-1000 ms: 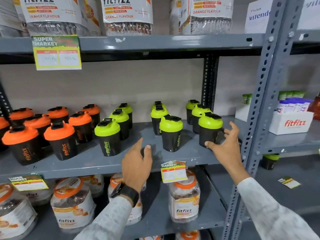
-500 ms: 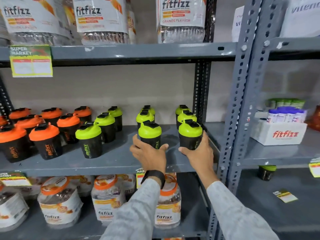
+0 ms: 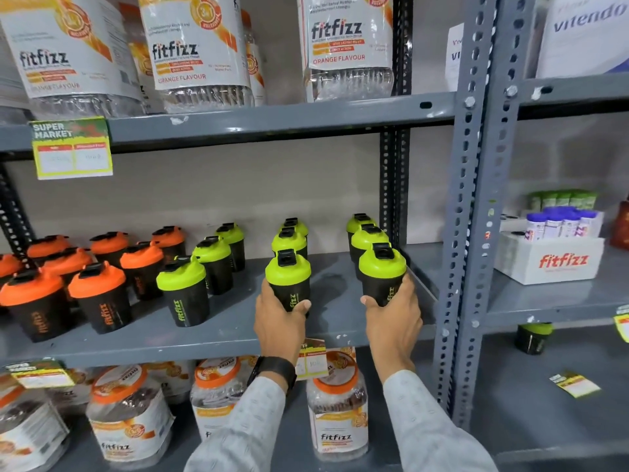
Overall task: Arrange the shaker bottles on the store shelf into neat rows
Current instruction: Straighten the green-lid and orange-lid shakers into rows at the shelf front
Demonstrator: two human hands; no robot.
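Note:
Black shaker bottles stand on the grey middle shelf (image 3: 218, 335). Orange-lidded ones (image 3: 98, 294) crowd the left; green-lidded ones form three front-to-back rows towards the right. My left hand (image 3: 277, 321) grips the front bottle of the middle green row (image 3: 289, 281) around its lower body. My right hand (image 3: 393, 318) grips the front bottle of the right green row (image 3: 383, 270), close to the black rear upright. Both bottles stand upright on the shelf. The left green row's front bottle (image 3: 183, 291) stands apart, untouched.
Large fitfizz bottles (image 3: 194, 52) fill the shelf above, and jars (image 3: 337, 407) the shelf below. A grey perforated post (image 3: 466, 233) stands right of my right hand. Beyond it sits a white fitfizz box (image 3: 558, 264) with small tubes.
Both hands moved forward from open in front of the shelf and closed on the two front green-lidded bottles. The view has shifted closer and to the right.

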